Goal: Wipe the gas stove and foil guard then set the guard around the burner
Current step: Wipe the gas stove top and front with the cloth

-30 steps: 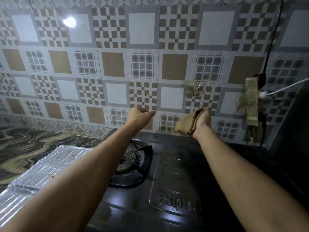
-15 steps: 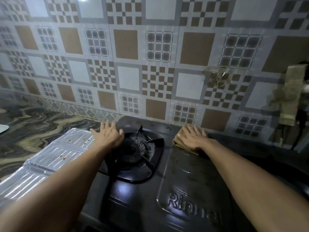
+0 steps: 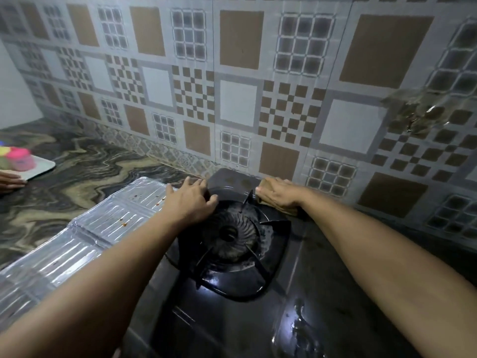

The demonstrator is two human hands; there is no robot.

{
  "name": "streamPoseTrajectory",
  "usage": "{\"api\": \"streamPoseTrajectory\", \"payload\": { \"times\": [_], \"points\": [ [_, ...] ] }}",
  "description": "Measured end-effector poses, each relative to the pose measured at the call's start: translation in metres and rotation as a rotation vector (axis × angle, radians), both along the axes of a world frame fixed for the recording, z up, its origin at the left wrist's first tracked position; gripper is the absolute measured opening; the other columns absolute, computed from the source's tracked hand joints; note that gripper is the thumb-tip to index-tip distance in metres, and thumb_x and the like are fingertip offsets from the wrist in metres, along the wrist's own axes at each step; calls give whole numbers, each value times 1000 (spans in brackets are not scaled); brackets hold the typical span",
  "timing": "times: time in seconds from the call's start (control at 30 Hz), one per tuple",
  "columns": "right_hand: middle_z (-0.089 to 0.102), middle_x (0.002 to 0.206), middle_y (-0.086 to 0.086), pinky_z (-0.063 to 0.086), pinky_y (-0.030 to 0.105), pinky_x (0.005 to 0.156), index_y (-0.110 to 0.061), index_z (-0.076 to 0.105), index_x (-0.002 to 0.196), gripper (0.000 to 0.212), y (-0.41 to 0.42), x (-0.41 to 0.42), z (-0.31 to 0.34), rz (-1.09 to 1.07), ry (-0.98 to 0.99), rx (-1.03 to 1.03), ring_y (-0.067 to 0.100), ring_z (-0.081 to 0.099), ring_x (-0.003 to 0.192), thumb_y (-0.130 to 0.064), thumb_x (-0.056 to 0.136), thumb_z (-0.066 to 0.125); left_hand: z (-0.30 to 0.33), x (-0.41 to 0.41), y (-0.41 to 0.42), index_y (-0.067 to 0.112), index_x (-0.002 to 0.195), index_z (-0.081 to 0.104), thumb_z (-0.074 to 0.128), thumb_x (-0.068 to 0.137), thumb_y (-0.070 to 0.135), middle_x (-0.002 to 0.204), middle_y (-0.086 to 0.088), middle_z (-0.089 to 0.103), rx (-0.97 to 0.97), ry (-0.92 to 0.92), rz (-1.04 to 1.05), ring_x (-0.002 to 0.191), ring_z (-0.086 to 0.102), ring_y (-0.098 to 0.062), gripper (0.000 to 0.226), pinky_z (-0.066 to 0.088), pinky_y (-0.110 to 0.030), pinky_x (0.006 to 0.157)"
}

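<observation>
A black gas stove (image 3: 232, 319) stands against the tiled wall, its round burner (image 3: 228, 235) under a black pan support. The silver foil guard (image 3: 85, 236) lies flat on the counter to the stove's left, with small red specks on it. My left hand (image 3: 189, 202) rests spread on the stove's back left edge, between the guard and the burner, holding nothing. My right hand (image 3: 277, 193) presses flat on a tan cloth (image 3: 285, 210) at the stove's back edge, just right of the burner; most of the cloth is hidden under the hand.
A marbled dark counter (image 3: 67, 177) runs to the left. At its far left a white tray (image 3: 38, 167) holds a pink-lidded jar (image 3: 22, 158), and another person's hand (image 3: 10, 180) rests beside it. Greasy residue (image 3: 418, 117) marks the wall tiles.
My right hand has slid the cloth left along the stove's back edge, closer to the burner. The left hand stays by the burner. The view has turned left and downward.
</observation>
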State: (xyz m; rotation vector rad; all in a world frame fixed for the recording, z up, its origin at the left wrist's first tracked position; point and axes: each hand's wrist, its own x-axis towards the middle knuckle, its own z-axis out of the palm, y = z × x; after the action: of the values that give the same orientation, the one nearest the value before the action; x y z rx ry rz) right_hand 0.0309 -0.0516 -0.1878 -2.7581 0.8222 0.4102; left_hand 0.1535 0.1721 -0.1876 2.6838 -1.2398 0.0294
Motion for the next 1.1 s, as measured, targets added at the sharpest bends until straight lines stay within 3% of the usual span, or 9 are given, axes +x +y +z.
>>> {"api": "streamPoseTrajectory", "payload": {
  "times": [0.1, 0.17, 0.27, 0.4, 0.5, 0.7, 0.87, 1.1],
  "points": [
    [7, 162, 10, 11, 44, 119, -23, 1, 155, 73, 3, 35, 2, 85, -12, 27, 30, 10, 148, -58, 97, 26, -3, -2, 3, 16, 147, 36, 24, 82, 62, 155, 0, 35, -98, 70, -43, 146, 23, -23, 80, 25, -53, 114],
    [16, 160, 12, 18, 40, 118, -20, 7, 155, 76, 8, 57, 4, 124, -64, 94, 32, 20, 145, -59, 95, 32, -6, 2, 4, 13, 145, 39, 15, 70, 67, 153, -6, 37, -161, 126, -61, 142, 27, -25, 96, 32, -48, 111],
    [23, 158, 13, 23, 36, 116, -15, 14, 153, 77, 15, 84, 6, 200, -124, 141, 30, 29, 142, -58, 94, 40, -9, 4, 1, 7, 147, 31, 32, 89, 57, 157, -11, 27, -135, 149, -20, 144, 23, -25, 77, 29, -47, 113],
    [7, 162, 10, 10, 44, 121, -13, 5, 154, 82, 25, 120, 4, 305, -71, 66, 27, 10, 149, -61, 94, 35, -11, 3, 2, 9, 154, -8, 41, 95, 47, 163, -6, -7, -152, 190, 60, 150, 4, -22, 85, 15, -56, 117],
    [-1, 163, 9, -1, 44, 121, -15, 1, 155, 76, 32, 134, 0, 392, -42, -42, 27, -1, 149, -59, 97, 26, -12, 3, 1, 12, 151, -19, 41, 94, 49, 162, -3, -17, -163, 208, 87, 151, -2, -21, 91, 10, -58, 117],
    [-12, 162, -4, -4, 61, 114, -27, -3, 155, 71, 34, 136, -3, 408, 17, -75, 34, -11, 147, -62, 96, 18, -14, 2, -1, 11, 151, -20, 35, 91, 54, 161, -5, -20, -107, 213, 146, 150, -6, -22, 92, 9, -61, 116],
    [-6, 162, 6, -4, 47, 120, -18, 4, 155, 69, 30, 139, 4, 486, 4, -53, 29, -6, 149, -53, 100, 24, -13, 4, -2, 12, 152, -18, 31, 91, 59, 162, -6, -17, -44, 204, 184, 151, -5, -21, 92, 8, -62, 116],
    [-3, 162, 10, 8, 46, 121, -13, -4, 154, 75, 3, 96, 4, 387, -29, 133, 27, 3, 149, -53, 99, 27, -9, 4, 0, 13, 153, -11, 29, 91, 64, 163, -5, -10, 17, 194, 209, 151, -1, -20, 91, 8, -61, 116]
  ]
}}
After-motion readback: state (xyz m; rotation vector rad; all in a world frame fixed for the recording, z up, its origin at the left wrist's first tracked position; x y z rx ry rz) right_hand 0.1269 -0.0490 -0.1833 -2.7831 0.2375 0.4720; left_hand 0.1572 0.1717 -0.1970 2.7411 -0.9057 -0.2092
